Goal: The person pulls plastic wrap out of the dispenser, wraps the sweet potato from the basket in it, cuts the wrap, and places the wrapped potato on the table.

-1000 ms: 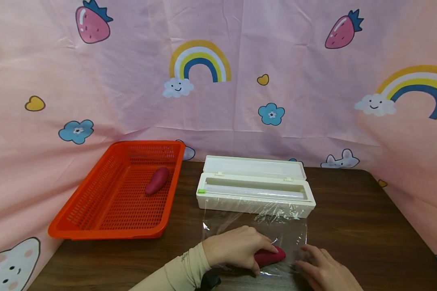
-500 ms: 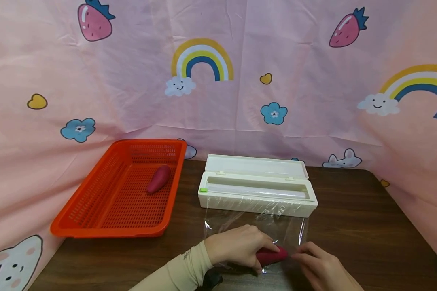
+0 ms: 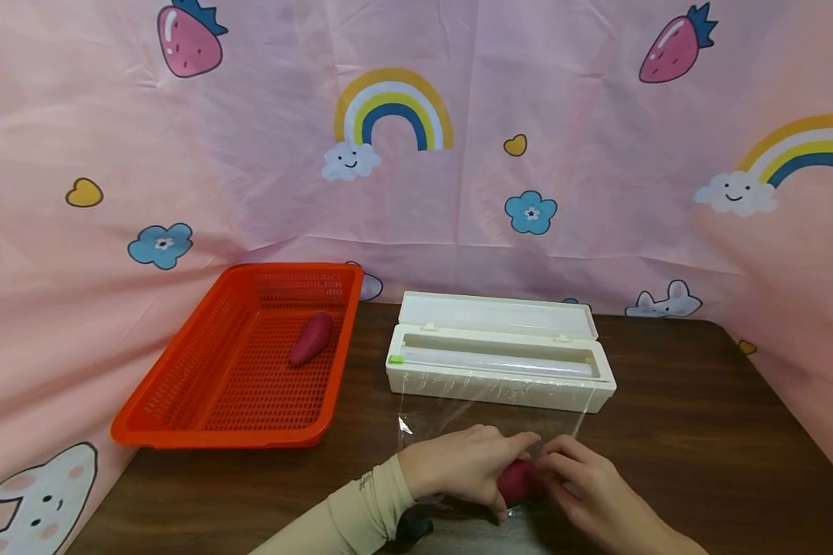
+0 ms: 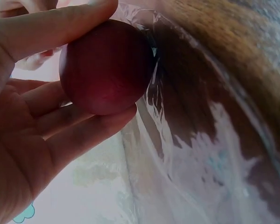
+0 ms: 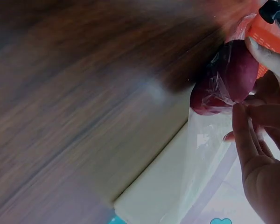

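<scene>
My left hand (image 3: 458, 466) grips a dark red sweet potato (image 3: 517, 482) near the table's front, thumb on one side and fingers on the other. In the left wrist view the sweet potato (image 4: 107, 67) shows its rounded end, with clear cling film (image 4: 214, 154) beside it. The right hand (image 3: 590, 486) pinches the film between thumb and fingertips, right at the sweet potato's other end. Film lies wrinkled over that end in the right wrist view, and a stretch of cling film (image 5: 207, 135) runs from it toward the white dispenser box (image 3: 500, 391).
The dispenser's lid (image 3: 496, 314) is folded back, and a film roll (image 3: 496, 362) lies inside. An orange basket (image 3: 218, 439) at the left holds another sweet potato (image 3: 312, 339). A patterned cloth (image 3: 416, 208) hangs behind the dark wooden table (image 3: 694, 432).
My right hand has moved left and taken the film's edge in to the sweet potato's end. The left hand keeps its grip, and the sweet potato's tip is now covered. The head view has shifted slightly.
</scene>
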Tool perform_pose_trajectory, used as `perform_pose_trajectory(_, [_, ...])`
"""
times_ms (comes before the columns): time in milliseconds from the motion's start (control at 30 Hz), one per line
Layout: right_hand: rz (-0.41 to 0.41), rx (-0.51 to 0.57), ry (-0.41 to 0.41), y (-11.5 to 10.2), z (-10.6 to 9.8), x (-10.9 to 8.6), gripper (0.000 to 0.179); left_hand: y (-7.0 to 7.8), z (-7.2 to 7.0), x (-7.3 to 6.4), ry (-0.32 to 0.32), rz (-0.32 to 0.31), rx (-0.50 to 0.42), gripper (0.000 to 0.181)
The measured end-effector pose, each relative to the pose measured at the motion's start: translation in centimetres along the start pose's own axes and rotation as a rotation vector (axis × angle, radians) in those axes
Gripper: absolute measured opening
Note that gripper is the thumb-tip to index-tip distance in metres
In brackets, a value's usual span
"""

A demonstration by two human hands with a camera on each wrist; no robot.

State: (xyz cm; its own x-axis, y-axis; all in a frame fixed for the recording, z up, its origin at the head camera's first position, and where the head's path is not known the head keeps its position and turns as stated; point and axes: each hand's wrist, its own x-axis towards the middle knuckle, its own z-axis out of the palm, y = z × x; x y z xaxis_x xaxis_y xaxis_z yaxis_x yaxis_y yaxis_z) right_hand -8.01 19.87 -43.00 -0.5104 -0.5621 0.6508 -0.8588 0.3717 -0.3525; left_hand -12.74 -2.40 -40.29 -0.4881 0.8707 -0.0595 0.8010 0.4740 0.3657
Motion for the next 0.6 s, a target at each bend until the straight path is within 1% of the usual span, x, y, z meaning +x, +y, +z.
perform_pose_trajectory(100, [0.029, 0.004, -0.005, -0.1, 0.4, 0.3, 0.019, 0.1, 0.0, 0.2, 0.005, -0.008, -0.005, 0.098])
perform_pose_trajectory(200, [0.042, 0.016, 0.005, 0.0, 0.8, 0.4, 0.010, 0.0, 0.0, 0.3, 0.005, -0.001, -0.017, 0.097])
perform_pose_trajectory(233, [0.049, 0.015, 0.007, 0.0, 0.8, 0.4, 0.012, 0.0, 0.0, 0.3, 0.005, 0.003, -0.024, 0.096])
perform_pose_trajectory(333, [0.046, 0.019, 0.024, 0.2, 0.8, 0.3, 0.040, -0.1, 0.1, 0.4, 0.004, 0.012, -0.041, 0.092])
perform_pose_trajectory(433, [0.049, 0.000, 0.021, 0.3, 0.5, 0.1, 0.050, -0.2, 0.1, 0.3, 0.002, 0.002, -0.044, 0.091])
perform_pose_trajectory(500, [0.051, -0.012, 0.005, 0.3, 0.1, 0.0, 0.051, -0.2, 0.1, 0.3, -0.004, -0.009, -0.043, 0.093])
perform_pose_trajectory(567, [0.064, -0.026, -0.021, 0.3, -0.4, -0.2, 0.049, -0.3, 0.1, 0.3, -0.012, -0.019, -0.042, 0.095])
perform_pose_trajectory(600, [0.077, -0.033, -0.035, 0.3, -0.6, -0.3, 0.041, -0.3, 0.1, 0.3, -0.016, -0.022, -0.042, 0.096])
